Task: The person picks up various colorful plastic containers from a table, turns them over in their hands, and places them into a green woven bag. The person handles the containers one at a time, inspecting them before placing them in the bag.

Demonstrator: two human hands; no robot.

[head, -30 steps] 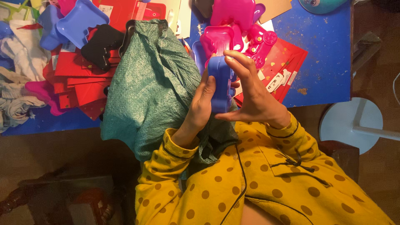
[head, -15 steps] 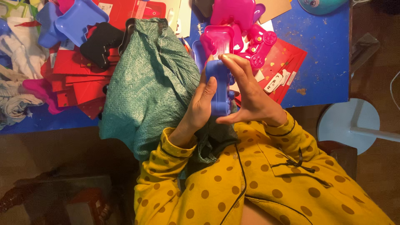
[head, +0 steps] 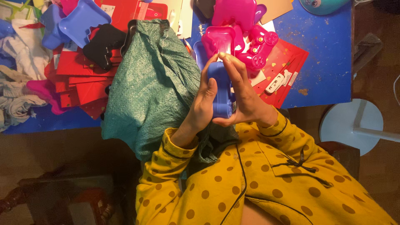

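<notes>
Left of centre: green cloth [head: 146,91] draped over blue table [head: 329,62] edge. Centre: left hand [head: 204,104] and right hand [head: 246,100] both clasp blue case [head: 221,93], upright, between palms. Case likely light, rigid, smooth plastic; grip long edges. Above: pink cases [head: 233,33].
</notes>
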